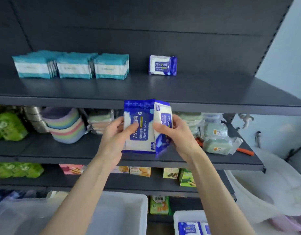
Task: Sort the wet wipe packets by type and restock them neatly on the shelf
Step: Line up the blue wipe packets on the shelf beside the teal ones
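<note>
Head view: I see left hand (pixel 115 133) gripping a blue alcohol wipe packet (pixel 139 131) and right hand (pixel 177 133) gripping a second packet (pixel 163 116), the two touching in front of the top shelf (pixel 214 92) edge. I'd turn the labels level and seat both beside the lone blue packet (pixel 162 65), clear of the teal stacks (pixel 73 66).

The left grip (pixel 115 135) holds a blue wipe packet (pixel 143 141), the right grip (pixel 177 133) a second packet (pixel 163 116) beside it, at the top shelf's (pixel 205 89) front edge. Up there stand three rows of teal packets (pixel 73 67), a lone blue packet (pixel 163 65) apart.
</note>
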Available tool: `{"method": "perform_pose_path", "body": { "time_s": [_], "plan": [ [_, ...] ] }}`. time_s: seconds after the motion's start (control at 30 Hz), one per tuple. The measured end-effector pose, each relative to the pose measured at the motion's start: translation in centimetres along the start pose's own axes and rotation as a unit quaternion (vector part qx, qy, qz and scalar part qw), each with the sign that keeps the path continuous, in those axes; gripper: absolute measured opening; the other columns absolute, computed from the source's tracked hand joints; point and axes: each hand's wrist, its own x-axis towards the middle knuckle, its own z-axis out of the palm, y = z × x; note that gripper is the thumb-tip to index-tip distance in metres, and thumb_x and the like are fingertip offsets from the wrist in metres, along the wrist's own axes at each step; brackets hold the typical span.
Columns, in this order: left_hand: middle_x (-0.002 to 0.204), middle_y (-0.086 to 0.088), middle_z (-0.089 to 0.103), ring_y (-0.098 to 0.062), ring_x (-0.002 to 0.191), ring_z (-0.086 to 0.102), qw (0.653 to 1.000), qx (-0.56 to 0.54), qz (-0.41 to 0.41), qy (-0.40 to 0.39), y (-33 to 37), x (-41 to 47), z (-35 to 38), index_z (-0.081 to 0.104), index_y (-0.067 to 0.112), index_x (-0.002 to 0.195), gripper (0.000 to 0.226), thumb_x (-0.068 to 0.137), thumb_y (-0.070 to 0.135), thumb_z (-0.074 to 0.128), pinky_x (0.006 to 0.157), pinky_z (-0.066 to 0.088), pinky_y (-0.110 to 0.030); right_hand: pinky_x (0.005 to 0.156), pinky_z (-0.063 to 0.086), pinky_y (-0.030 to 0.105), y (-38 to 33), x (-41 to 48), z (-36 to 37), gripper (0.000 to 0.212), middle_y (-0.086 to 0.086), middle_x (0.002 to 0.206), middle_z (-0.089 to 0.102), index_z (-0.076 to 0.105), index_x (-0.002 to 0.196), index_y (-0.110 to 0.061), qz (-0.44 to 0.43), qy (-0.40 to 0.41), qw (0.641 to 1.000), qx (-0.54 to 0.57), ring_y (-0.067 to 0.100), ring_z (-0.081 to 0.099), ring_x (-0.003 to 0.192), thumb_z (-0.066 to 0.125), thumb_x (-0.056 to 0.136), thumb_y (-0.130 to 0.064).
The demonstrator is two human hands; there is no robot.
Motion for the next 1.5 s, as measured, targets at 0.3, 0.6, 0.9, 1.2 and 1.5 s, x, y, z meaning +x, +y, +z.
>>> {"method": "perform_pose_path", "body": {
  "time_s": [0.3,0.6,0.9,1.2,1.5],
  "plan": [
    [0.094,-0.003,0.073,-0.015,0.079,0.07,0.996,0.059,0.022,-0.067,4.7,12.1,2.1,0.062,0.016,0.1,0.016,0.092,0.005,0.056,0.071,0.055,-0.035,0.057,0.055,0.026,-4.9,10.7,-2.9,0.036,0.005,0.098,0.067,0.042,0.114,-0.008,-0.05,0.124,0.99,-0.036,0.01,0.07,0.071,0.066,0.089,-0.016],
    [0.095,-0.007,0.072,-0.016,0.079,0.069,0.981,0.148,0.079,-0.097,6.6,27.2,5.6,0.065,0.014,0.097,0.021,0.084,-0.002,0.065,0.072,0.054,-0.029,0.078,0.058,0.041,-8.7,23.1,-9.1,0.035,0.005,0.103,0.071,0.053,0.117,-0.007,-0.081,0.102,0.989,-0.075,0.023,0.071,0.088,0.066,0.085,-0.001],
    [0.102,0.001,0.069,-0.003,0.088,0.065,0.943,0.285,0.072,-0.159,7.0,35.5,7.2,0.065,0.023,0.108,0.049,0.08,-0.015,0.053,0.073,0.053,-0.016,0.063,0.057,0.023,-10.1,29.6,-12.4,0.021,-0.006,0.084,0.074,0.065,0.102,-0.014,-0.095,0.06,0.975,-0.19,0.01,0.07,0.07,0.063,0.086,0.001],
    [0.11,-0.003,0.065,-0.014,0.098,0.057,0.868,0.452,0.165,-0.124,5.8,39.6,9.0,0.057,0.015,0.113,0.044,0.077,-0.004,0.07,0.075,0.044,-0.021,0.073,0.056,0.031,-10.4,32.3,-13.2,0.027,0.0,0.094,0.07,0.063,0.098,-0.017,-0.098,0.079,0.921,-0.369,0.016,0.067,0.087,0.069,0.078,0.0],
    [0.112,0.001,0.041,-0.015,0.096,0.053,0.851,0.466,0.237,-0.05,3.6,39.6,7.7,0.05,0.012,0.123,0.054,0.075,-0.002,0.072,0.073,0.043,-0.019,0.063,0.05,0.018,-9.9,32.5,-12.9,0.024,-0.006,0.094,0.065,0.064,0.103,-0.015,-0.111,0.065,0.891,-0.434,0.009,0.062,0.086,0.065,0.082,-0.003]
  ]
}}
